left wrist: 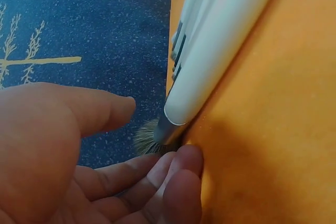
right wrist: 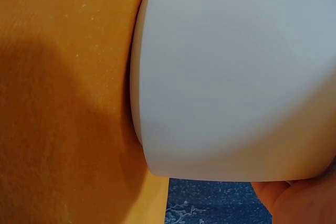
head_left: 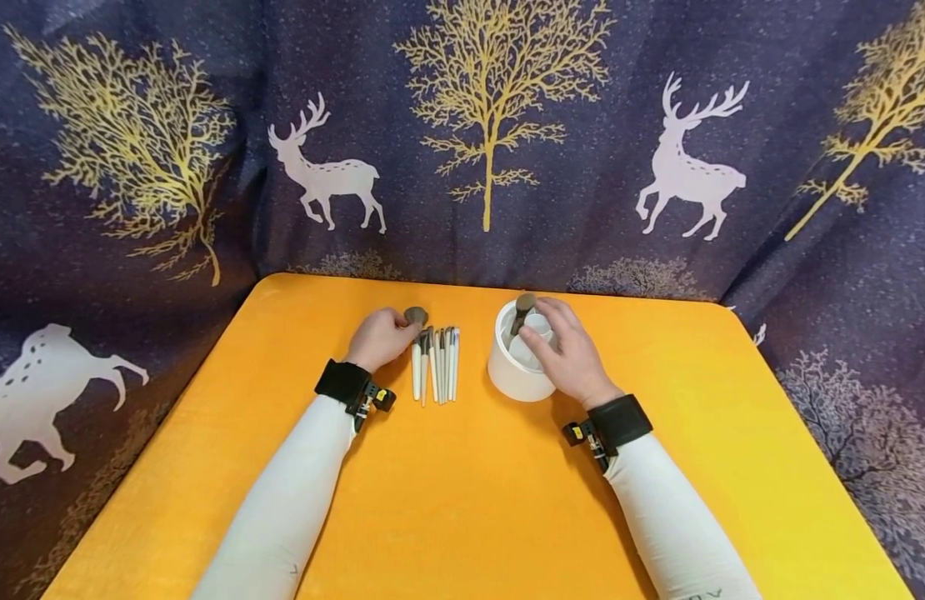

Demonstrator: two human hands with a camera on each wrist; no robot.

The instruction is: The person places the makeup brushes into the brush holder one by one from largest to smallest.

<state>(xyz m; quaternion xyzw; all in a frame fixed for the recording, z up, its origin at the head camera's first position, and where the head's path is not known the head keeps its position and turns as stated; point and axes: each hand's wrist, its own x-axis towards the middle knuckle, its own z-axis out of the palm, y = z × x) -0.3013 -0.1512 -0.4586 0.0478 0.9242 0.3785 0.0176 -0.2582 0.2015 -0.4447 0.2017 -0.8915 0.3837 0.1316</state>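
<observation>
In the head view, my left hand [head_left: 382,337] reaches to the head of a large makeup brush [head_left: 416,316] at the left of a row. The left wrist view shows its pale handle [left wrist: 220,45] and fluffy bristles [left wrist: 147,139]; my fingertips touch near the bristles, while the thumb stands apart. Several slimmer makeup brushes [head_left: 443,367] with white handles lie beside it, heads away from me. My right hand [head_left: 575,358] grips the rim of a round white brush holder [head_left: 518,385], fingers round its far side and thumb over the opening. One brush [head_left: 523,307] stands inside, bristles up.
An orange-covered table [head_left: 462,500] lies under everything. Beyond its back edge hangs a dark blue curtain [head_left: 447,250] with deer and trees. The holder has inner compartments [head_left: 541,323] and stands right of the brush row.
</observation>
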